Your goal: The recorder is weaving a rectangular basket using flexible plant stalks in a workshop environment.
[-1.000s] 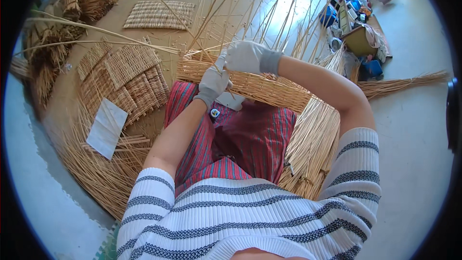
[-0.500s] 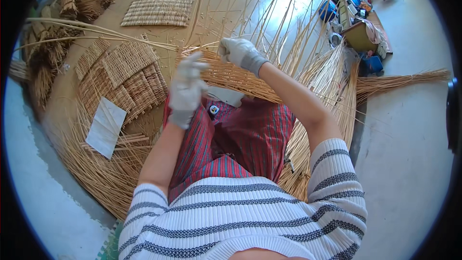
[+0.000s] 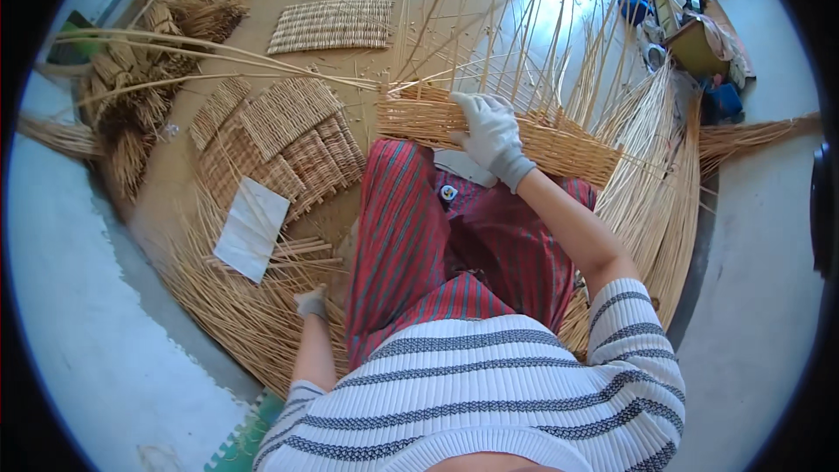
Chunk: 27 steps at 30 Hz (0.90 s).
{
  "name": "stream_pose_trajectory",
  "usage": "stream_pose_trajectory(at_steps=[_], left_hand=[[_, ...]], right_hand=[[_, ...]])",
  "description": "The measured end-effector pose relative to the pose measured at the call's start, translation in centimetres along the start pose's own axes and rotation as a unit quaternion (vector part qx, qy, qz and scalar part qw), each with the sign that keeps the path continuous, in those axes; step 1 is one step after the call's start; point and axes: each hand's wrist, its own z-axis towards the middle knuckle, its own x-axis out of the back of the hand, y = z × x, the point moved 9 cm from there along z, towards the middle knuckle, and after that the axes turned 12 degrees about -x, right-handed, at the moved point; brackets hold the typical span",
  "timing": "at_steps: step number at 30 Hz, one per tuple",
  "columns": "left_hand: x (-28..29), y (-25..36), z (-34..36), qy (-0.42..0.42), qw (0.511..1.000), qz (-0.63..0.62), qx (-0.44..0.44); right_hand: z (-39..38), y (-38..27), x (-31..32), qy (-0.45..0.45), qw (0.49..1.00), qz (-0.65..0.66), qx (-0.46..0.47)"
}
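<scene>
A partly woven wicker piece (image 3: 559, 147) lies across my knees, with long upright canes (image 3: 524, 44) fanning out from its far side. My right hand (image 3: 494, 133), in a pale work glove, is closed over its upper edge. Low on the left, my gloved left hand (image 3: 310, 300) hangs beside a spread of loose canes (image 3: 214, 306) on the floor. Its fingers are mostly hidden, so whether it holds any cane does not show. From the wicker's left end, long canes (image 3: 262, 57) stick out to the left.
Flat woven mats (image 3: 288, 118) overlap left of my knees; another mat (image 3: 332, 24) lies farther off. A white sheet (image 3: 252, 229) rests on short sticks. Bundled straw (image 3: 131, 79) lines the left wall. Pale canes (image 3: 651, 175) and a cluttered crate (image 3: 695, 44) stand at right.
My left hand has left the wicker's left end and dropped down to the loose canes. My right hand has moved from the corner onto the woven edge. The view has shifted left.
</scene>
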Motion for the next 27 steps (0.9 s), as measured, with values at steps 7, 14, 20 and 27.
stream_pose_trajectory(at_steps=[7, 14, 20, 27], left_hand=[[-25.0, 40.6, -18.0, -0.181, 0.814, 0.026, -0.551], [-38.5, 50.2, -21.8, -0.263, 0.648, 0.340, -0.629], [-39.7, 50.4, -20.8, -0.250, 0.647, 0.357, -0.625], [-33.6, 50.6, -20.7, -0.169, 0.681, 0.232, -0.673]], right_hand=[[0.4, -0.2, -4.0, -0.055, 0.948, -0.291, -0.113], [1.0, -1.1, -5.1, -0.039, 0.955, -0.255, -0.146], [2.4, -0.7, -3.9, -0.073, 0.957, -0.242, -0.144], [0.7, -1.3, 1.7, 0.144, 0.985, -0.014, -0.097]])
